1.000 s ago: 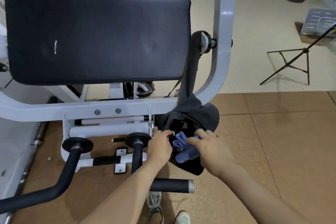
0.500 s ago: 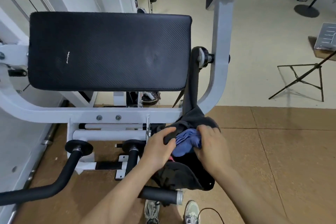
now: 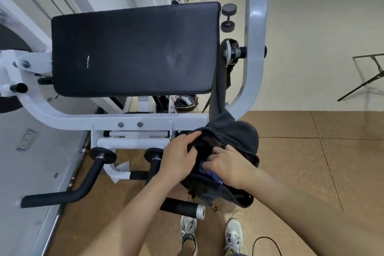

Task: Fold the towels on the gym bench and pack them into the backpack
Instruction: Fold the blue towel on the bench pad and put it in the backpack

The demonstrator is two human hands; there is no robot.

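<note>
Below the bench (image 3: 133, 48), left hand (image 3: 178, 158) gripped the backpack (image 3: 234, 137) rim; right hand (image 3: 230, 164) (nearer) pinched the blue towel (image 3: 215, 176) inside the mouth.

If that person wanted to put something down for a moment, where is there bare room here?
The black bench pad is bare across its whole top, bordered by the white frame. The brown floor tiles right of the backpack also lie free. It is crowded at the backpack's mouth, where the left hand, right hand and blue towel meet.
</note>
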